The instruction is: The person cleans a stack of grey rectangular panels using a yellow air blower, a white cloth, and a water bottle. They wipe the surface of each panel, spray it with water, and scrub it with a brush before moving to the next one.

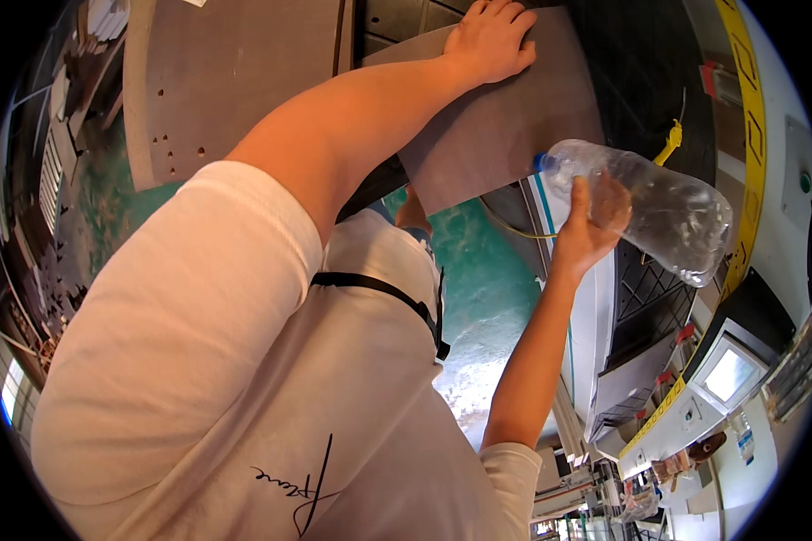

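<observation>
My left hand [492, 43] rests palm down near the far edge of a grey-brown flat board [514, 117], fingers stretched out and slightly apart. Beneath that forearm, the board's near corner juts out over the green floor. On the right, my right hand [594, 216] is wrapped round a large clear plastic bottle [663, 203] near its neck end. The bottle lies tilted in the air, its blue cap [539, 162] pointing left toward the board's right edge. No label shows on the bottle, and I cannot tell whether it holds liquid.
Another brown board [235, 81] with several small holes lies at the upper left. A dark machine bed [650, 81] spans the upper right, with a yellow cable tie or clip [672, 140] on it. A yellow-marked rail [749, 135] and a screen [729, 371] stand at the right.
</observation>
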`<state>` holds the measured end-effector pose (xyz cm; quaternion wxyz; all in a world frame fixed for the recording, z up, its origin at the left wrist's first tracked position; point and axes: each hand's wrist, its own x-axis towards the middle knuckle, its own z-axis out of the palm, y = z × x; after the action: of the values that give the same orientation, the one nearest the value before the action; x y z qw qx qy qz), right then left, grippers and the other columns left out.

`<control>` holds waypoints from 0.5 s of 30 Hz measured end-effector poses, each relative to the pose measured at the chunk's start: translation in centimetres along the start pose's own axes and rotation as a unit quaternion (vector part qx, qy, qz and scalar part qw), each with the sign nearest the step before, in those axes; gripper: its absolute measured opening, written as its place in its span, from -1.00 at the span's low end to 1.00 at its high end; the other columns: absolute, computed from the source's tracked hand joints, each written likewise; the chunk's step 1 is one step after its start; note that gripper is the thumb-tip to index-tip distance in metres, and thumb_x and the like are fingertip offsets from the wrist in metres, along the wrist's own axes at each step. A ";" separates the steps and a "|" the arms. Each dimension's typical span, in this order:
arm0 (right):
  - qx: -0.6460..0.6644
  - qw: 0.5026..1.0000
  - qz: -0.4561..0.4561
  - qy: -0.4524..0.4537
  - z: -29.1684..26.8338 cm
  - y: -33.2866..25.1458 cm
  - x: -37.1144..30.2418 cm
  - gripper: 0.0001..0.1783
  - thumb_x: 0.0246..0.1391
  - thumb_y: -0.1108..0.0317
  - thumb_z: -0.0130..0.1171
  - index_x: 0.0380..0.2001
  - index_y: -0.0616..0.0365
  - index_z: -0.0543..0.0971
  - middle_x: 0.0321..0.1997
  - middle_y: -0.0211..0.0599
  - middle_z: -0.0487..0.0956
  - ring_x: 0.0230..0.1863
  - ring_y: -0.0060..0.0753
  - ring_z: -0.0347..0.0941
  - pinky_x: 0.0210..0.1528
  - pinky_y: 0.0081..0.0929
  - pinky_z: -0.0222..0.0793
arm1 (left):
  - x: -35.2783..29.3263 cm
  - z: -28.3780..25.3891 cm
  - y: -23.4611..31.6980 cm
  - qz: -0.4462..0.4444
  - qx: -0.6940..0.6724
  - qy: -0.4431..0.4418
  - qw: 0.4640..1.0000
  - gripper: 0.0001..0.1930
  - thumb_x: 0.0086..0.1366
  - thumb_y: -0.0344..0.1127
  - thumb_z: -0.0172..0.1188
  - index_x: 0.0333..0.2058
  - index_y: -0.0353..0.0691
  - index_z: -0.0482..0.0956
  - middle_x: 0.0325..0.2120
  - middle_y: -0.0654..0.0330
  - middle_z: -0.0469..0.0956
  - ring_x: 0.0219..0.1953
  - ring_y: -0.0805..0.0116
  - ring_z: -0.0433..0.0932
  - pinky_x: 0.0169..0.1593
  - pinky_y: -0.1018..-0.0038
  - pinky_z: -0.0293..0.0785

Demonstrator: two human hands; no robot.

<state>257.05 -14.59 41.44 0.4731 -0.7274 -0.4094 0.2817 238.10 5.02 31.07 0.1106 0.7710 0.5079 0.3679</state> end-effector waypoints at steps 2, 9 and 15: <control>0.046 0.998 -0.035 -0.022 0.2 1.1 -1.9 -0.37 0.16 0.60 0.39 0.25 0.30 0.35 0.31 0.04 0.53 0.37 -0.08 0.45 0.34 -0.19 0.40 | 0.2 -0.2 0.1 -0.002 -0.003 -0.011 1.000 -0.53 0.23 -0.20 0.22 0.06 -0.34 0.54 0.08 -0.13 0.55 0.27 -0.08 0.43 0.36 0.08 0.28; 0.318 0.913 0.219 0.130 -0.8 2.4 0.4 -0.15 0.32 -0.22 0.20 0.35 0.28 0.31 0.38 0.07 0.46 0.39 0.06 0.41 0.35 -0.01 0.48 | -0.2 1.0 -1.0 0.013 0.073 -0.007 0.997 -0.52 0.32 -0.10 0.20 0.15 -0.20 0.55 0.14 0.05 0.57 0.32 0.06 0.42 0.37 0.13 0.29; 0.606 0.734 0.289 0.101 -4.0 3.0 -6.1 -0.11 0.30 -0.46 -0.02 0.35 0.07 0.38 0.32 -0.13 0.52 0.25 -0.11 0.50 0.11 -0.16 0.61 | 0.3 1.1 -1.1 0.013 0.074 -0.054 0.996 -0.47 0.32 -0.09 0.22 0.20 -0.20 0.49 0.23 0.02 0.50 0.37 0.00 0.35 0.41 0.07 0.21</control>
<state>258.13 -22.36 40.44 0.7482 -0.3947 0.1281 0.5177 238.15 5.99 29.79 0.0755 0.8025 0.5170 0.2881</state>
